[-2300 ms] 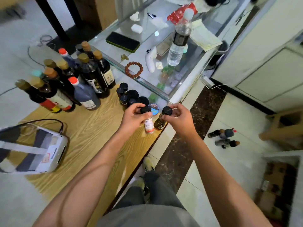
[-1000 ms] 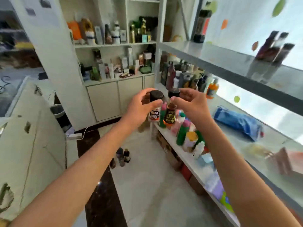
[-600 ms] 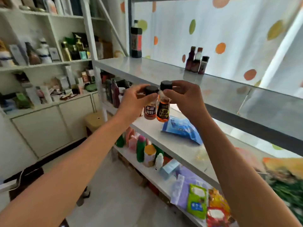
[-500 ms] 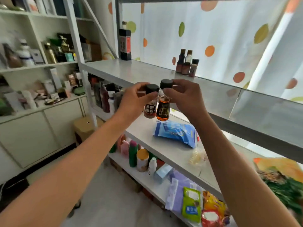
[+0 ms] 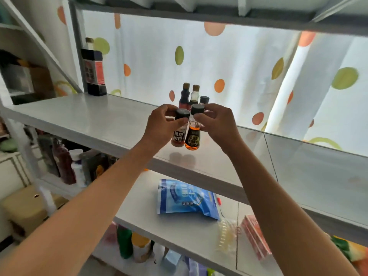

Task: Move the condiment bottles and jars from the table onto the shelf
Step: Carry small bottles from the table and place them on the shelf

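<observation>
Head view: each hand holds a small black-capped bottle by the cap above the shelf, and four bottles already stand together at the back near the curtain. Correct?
Not quite. The head view shows three bottles grouped at the back, not four; a separate tall dark bottle stands apart at the shelf's left end. The rest holds: the left hand and right hand each grip a small black-capped bottle by its cap above the shelf.

Blue bag (image 5: 187, 198) before spotted curtain (image 5: 239, 66)

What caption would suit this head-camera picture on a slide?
Left hand and right hand hold a pepper bottle and an amber sauce bottle above the grey shelf.
</observation>
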The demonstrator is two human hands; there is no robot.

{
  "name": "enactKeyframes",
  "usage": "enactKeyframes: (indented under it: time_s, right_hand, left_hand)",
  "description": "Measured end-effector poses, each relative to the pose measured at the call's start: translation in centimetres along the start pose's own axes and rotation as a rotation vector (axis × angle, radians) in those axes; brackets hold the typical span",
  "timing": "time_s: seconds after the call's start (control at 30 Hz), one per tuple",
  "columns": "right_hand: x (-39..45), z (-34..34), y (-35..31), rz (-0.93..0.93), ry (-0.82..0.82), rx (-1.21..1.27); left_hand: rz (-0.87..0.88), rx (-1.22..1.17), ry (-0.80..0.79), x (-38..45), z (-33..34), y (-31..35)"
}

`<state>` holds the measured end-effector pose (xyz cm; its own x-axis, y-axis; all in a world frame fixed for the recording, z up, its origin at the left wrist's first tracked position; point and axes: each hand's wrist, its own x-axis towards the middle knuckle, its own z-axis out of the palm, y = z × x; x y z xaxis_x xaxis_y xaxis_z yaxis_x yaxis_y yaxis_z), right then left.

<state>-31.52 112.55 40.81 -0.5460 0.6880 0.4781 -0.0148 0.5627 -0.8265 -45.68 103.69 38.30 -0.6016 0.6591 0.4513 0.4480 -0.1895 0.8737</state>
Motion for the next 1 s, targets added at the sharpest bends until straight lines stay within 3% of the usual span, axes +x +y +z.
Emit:
enactKeyframes:
  time_s: [0.43, 0.73, 1.0]
  right_hand:
    - [7.0, 3.3, 5.2, 0.105, 0.146, -0.115]
    - [5.3, 3.2, 6.1, 0.066, 0.006, -0.165]
    - [5.2, 3.5, 8.9, 0.273, -0.033, -0.359]
  left_hand:
    - [0.069, -0.035, -0.124, 9.7, 2.2, -8.1]
    - [0.088, 0.052, -0.151, 9.0, 1.8, -8.7]
    - [0.048, 0.220, -0.142, 9.0, 2.0, -9.1]
